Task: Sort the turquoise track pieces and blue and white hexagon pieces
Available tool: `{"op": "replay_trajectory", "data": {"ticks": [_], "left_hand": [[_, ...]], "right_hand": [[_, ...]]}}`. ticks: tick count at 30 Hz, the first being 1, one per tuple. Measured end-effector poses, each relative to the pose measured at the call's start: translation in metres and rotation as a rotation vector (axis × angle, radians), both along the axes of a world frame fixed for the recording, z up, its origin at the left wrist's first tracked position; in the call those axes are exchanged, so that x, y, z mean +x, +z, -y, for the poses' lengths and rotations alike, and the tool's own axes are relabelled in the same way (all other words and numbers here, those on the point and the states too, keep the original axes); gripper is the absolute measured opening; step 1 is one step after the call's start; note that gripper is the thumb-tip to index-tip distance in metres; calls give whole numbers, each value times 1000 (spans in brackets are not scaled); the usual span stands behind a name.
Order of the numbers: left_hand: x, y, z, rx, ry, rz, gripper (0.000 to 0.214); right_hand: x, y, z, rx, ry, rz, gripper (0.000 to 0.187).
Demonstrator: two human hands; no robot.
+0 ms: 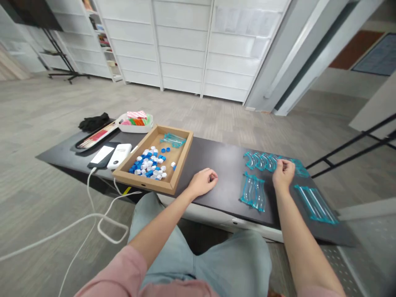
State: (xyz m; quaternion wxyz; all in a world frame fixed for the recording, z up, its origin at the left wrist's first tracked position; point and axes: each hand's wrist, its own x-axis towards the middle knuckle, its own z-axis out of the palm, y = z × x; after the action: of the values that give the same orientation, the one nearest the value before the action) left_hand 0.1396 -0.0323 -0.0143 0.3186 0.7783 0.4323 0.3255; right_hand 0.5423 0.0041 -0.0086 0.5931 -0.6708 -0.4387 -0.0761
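Observation:
My left hand rests on the black table with its fingers curled into a loose fist, and nothing shows in it. My right hand is closed, knuckles up, beside a row of clear teal-edged tubes. Whether it holds one I cannot make out. A second group of tubes lies just left of that wrist. A third group of tubes lies to its right. The wooden tray to the left holds several blue and white caps and a few tubes.
A white power bank and a phone lie left of the tray, with cables hanging to the floor. Behind them are a long dark tray of sticks, a white bowl of coloured items and a black cloth.

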Motion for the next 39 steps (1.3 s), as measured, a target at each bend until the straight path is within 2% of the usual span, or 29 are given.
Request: {"op": "replay_trajectory", "data": {"ticks": [2,4,7,9,11,13,16,20,23,28,34,39], "left_hand": [[4,2,-1,-9,-9,-9,6],[5,3,0,-14,-13,-3,6],[4,5,1,-33,-23,-19,6],[4,7,1,-54,-31,-47,11],[3,8,-2,-75,-44,-86,19],[3,8,-5,-88,-64,-128,26],[4,7,-8,-84,-108,-170,36],[5,7,-10,-84,-172,-205,32],[6,10,-9,-96,-193,-227,28],[5,10,-8,-112,-166,-232,28],[6,6,-6,-99,-85,-152,10],[4,11,-7,-69,-21,-77,10]], "right_hand": [[-33,13,-7,-92,171,15,50],[-83,28,-17,-206,425,67,47],[-182,53,-41,-308,753,294,38],[-251,68,-60,-356,892,476,32],[-316,79,-79,-436,921,663,31],[-369,85,-96,-579,869,811,38],[-418,86,-116,-808,723,994,41],[-433,84,-130,-935,635,1047,27],[-426,83,-136,-918,649,896,22],[-418,82,-138,-767,838,257,2],[-413,92,-119,-601,999,-349,20],[-389,108,-79,-432,1188,-775,31]]}}
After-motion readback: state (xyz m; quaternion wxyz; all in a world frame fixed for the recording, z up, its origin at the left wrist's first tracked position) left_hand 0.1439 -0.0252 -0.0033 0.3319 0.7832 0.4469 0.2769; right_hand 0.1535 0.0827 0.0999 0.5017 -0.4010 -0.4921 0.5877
